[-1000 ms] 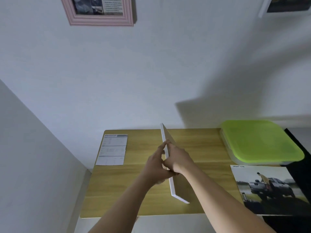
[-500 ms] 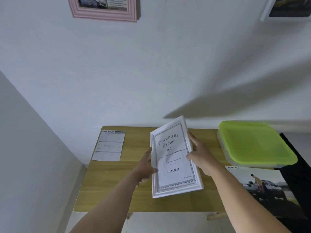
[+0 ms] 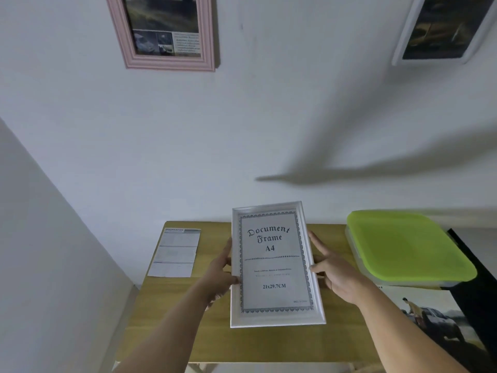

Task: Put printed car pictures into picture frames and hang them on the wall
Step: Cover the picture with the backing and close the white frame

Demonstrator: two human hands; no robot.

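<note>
Already up on the wall: a pink frame (image 3: 164,30) and a white wall frame (image 3: 441,28), both filled. Held tilted above the tabletop (image 3: 215,340): a third frame (image 3: 274,265), stock "Document Frame A4" sheet inside. Left grip (image 3: 219,275) pinching its left edge, right grip (image 3: 338,278) clasping the right. Car picture (image 3: 430,319) loose at the right. Probably left: swapping the sheet, hanging.
</note>
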